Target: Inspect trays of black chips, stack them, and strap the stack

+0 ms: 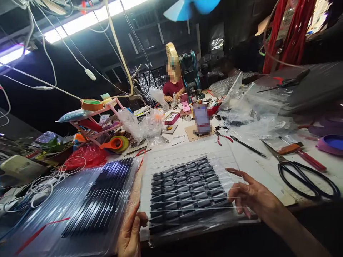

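A clear plastic tray (187, 189) with rows of small black parts lies at the front of the white table, in front of me. At its left edge is my left hand (132, 228), fingers bent against the plastic. My right hand (248, 194) is at the tray's right edge, its fingers bent and partly apart around the clear plastic. To the left rests a stack of clear ribbed trays (102, 200), with black parts showing through and a red strip (40, 232) across its lower left.
Large black scissors (302, 175), a red-handled tool (311, 160), a black pen (248, 146) and small pliers (222, 137) lie right. Clear bags (249, 107) pile behind. White cables (53, 182) tangle left. A person (174, 87) sits across the table.
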Action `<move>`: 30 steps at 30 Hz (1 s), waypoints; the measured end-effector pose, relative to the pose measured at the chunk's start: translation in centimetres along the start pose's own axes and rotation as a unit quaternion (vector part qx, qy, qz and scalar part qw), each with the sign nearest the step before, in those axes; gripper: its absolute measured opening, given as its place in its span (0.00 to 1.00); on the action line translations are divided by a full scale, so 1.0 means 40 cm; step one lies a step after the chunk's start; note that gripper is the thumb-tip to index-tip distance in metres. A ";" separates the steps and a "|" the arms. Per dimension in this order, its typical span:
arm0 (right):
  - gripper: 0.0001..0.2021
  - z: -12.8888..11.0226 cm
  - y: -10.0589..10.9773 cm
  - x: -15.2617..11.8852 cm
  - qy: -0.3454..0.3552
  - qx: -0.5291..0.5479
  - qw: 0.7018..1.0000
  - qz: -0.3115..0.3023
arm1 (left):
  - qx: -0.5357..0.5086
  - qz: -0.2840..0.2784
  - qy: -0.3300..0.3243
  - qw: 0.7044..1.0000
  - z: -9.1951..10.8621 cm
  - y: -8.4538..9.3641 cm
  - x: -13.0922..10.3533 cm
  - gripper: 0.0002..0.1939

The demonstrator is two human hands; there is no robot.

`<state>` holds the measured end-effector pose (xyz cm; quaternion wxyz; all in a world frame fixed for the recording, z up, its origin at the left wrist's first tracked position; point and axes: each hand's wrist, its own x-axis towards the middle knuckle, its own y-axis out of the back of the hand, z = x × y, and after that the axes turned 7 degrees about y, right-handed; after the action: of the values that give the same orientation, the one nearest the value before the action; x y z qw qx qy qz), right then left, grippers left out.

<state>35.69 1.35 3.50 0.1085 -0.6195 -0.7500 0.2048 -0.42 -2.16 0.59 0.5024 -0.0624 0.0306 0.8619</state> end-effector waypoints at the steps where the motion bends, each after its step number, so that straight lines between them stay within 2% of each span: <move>1: 0.33 0.002 -0.001 0.000 -0.001 -0.009 1.000 0.002 | 0.010 0.005 -0.007 1.000 -0.001 0.007 0.001 0.29; 3: 0.34 0.007 0.002 0.002 0.008 -0.033 0.999 0.026 | 0.038 0.006 -0.013 0.999 -0.002 0.017 -0.005 0.28; 6: 0.37 0.011 0.025 0.020 0.039 -0.106 0.987 0.117 | 0.107 0.019 -0.041 0.993 -0.006 0.005 -0.037 0.24; 9: 0.35 0.014 0.065 0.052 0.069 -0.276 0.943 0.173 | 0.157 0.035 -0.088 0.983 -0.016 -0.027 -0.069 0.19; 11: 0.30 0.017 0.086 0.073 0.101 -0.416 0.888 0.169 | 0.167 0.039 -0.104 0.980 -0.022 -0.043 -0.078 0.19; 13: 0.26 0.023 0.096 0.088 0.124 -0.505 0.843 0.142 | 0.171 0.049 -0.101 0.979 -0.025 -0.049 -0.075 0.19; 15: 0.25 0.032 0.093 0.095 0.119 -0.540 0.826 0.112 | 0.173 0.068 -0.087 0.979 -0.024 -0.049 -0.064 0.20; 18: 0.25 0.046 0.079 0.097 0.104 -0.562 0.815 0.090 | 0.187 0.093 -0.073 0.975 -0.021 -0.049 -0.046 0.21; 22: 0.25 0.054 0.083 0.098 0.112 -0.548 0.824 0.094 | 0.174 0.079 -0.044 0.981 -0.019 -0.058 -0.038 0.24; 27: 0.27 0.050 0.104 0.101 0.097 -0.426 0.893 0.106 | 0.125 0.046 -0.033 0.991 -0.024 -0.045 -0.041 0.26; 30: 0.26 0.038 0.078 0.097 0.121 -0.322 0.929 0.138 | 0.100 0.061 -0.040 0.992 -0.035 -0.027 -0.033 0.26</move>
<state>36.99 5.34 0.42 -0.0358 -0.7387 -0.6639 -0.1110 1.26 -2.92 -0.59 0.4537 0.0243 0.1006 0.8851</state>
